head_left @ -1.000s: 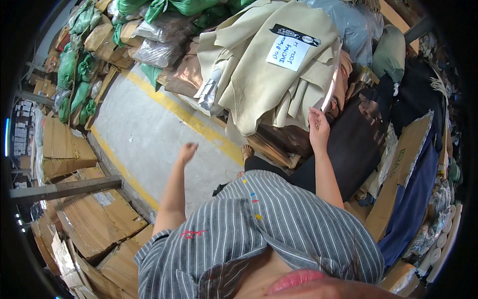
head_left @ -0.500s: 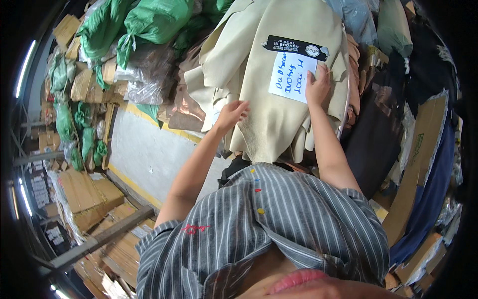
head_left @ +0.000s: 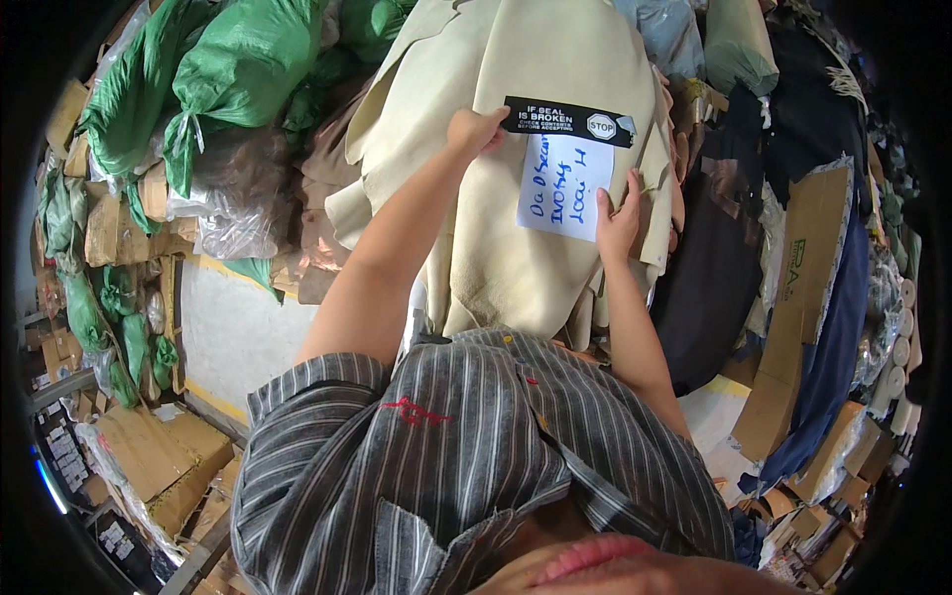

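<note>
Cream leather hides (head_left: pixel 501 243) are draped in a pile in front of me. A white paper label (head_left: pixel 540 203) with blue handwriting lies on them, with a black strip of printed sealing tape (head_left: pixel 555 119) across its top edge. My left hand (head_left: pixel 476 131) pinches the tape's left end, fingers closed. At the label's right edge rests my right hand (head_left: pixel 620 218), its fingers apart and the thumb touching the paper. The tape's right end sits slightly crumpled on the leather.
Green sacks (head_left: pixel 248 74) and clear plastic bundles (head_left: pixel 243 213) are stacked at the far left. Dark material (head_left: pixel 709 268) hangs to the right, beside an upright cardboard sheet (head_left: pixel 808 268). Cardboard boxes (head_left: pixel 159 446) stand at lower left.
My left hand has moved up and right from the hides' left side to the tape's left end. My right hand has slid lower along the label's edge. The view has shifted.
</note>
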{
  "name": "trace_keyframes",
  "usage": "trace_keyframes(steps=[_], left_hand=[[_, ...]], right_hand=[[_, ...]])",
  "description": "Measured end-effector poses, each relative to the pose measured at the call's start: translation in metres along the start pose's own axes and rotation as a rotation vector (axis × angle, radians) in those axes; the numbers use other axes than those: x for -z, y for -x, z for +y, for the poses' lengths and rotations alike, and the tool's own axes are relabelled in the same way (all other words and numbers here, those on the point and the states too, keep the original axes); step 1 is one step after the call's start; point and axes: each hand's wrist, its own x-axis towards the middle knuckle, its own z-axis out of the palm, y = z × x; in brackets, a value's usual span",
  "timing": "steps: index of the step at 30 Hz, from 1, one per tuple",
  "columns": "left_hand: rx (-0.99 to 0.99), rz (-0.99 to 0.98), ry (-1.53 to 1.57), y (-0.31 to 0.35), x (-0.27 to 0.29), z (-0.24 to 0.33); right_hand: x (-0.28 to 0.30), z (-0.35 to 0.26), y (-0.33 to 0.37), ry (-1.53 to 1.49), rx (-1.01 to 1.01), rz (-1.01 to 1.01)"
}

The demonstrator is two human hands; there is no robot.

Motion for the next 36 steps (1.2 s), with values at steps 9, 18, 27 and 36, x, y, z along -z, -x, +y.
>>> trace_keyframes(steps=[9,18,27,36], left_hand=[[-0.180,0.106,-0.428,0.008,-0.003,0.024],[-0.606,-0.121,-0.127,0.069,-0.122,0.131],[-0.791,0.066,-0.594,0.117,-0.200,0.119],[-0.856,0.147,-0.650,0.143,-0.168,0.103]], right_hand=[[-0.005,0.004,0.001,0.053,0.075,0.061],[-0.006,0.009,0.004,0.047,0.111,0.028],[-0.012,0.021,0.013,-0.028,0.054,0.007],[0.036,-0.007,-0.076,-0.849,-0.243,0.044]])
